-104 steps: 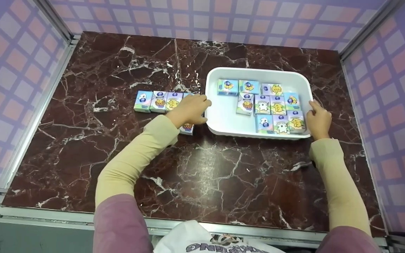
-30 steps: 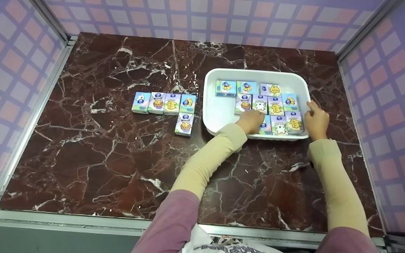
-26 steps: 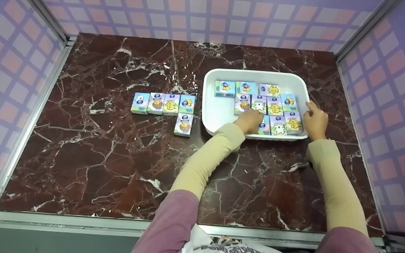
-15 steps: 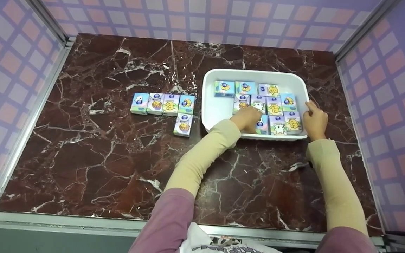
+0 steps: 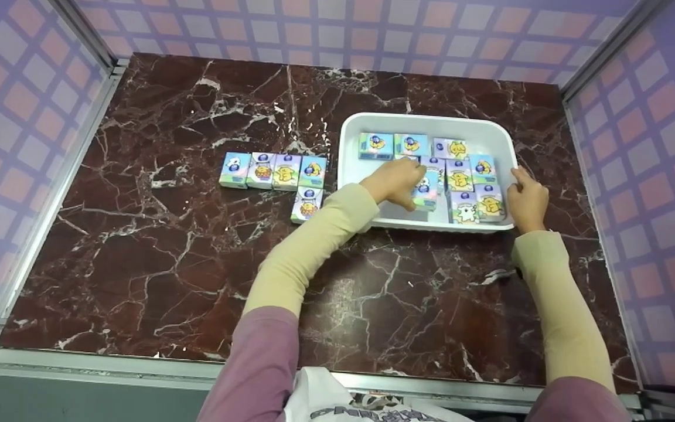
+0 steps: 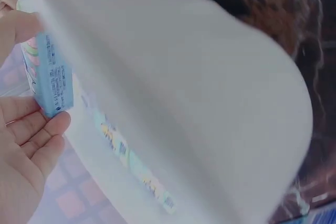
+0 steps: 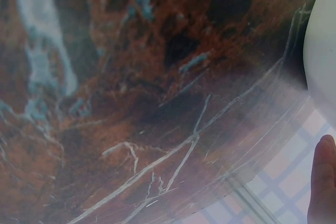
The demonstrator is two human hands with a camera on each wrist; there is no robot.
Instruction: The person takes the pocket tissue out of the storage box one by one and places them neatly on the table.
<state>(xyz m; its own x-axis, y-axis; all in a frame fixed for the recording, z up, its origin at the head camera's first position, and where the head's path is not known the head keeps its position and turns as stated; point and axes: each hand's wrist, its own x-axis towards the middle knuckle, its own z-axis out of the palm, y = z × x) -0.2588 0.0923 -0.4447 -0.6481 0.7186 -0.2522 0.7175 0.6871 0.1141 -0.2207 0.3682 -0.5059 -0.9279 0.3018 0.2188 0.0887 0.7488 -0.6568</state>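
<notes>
Blue packet (image 6: 56, 80) pinched between left fingers (image 6: 56, 123), spread around it

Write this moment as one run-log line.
left hand: grips blue packet over white tray | right hand: holds tray's right side | table: five packets left of tray

A: what's the backdrop like?
B: back wall (image 5: 337, 38), left wall (image 5: 15, 158) and right wall (image 5: 642, 176) are all purple with pink and whitish squares, metal strip (image 5: 84, 35) up the far left corner
A: and the tabletop (image 5: 156, 281)?
B: dark reddish-brown marble look, pale veins all over, soft glare (image 5: 342, 299) toward the front, silvery rail (image 5: 109, 364) along the near edge
</notes>
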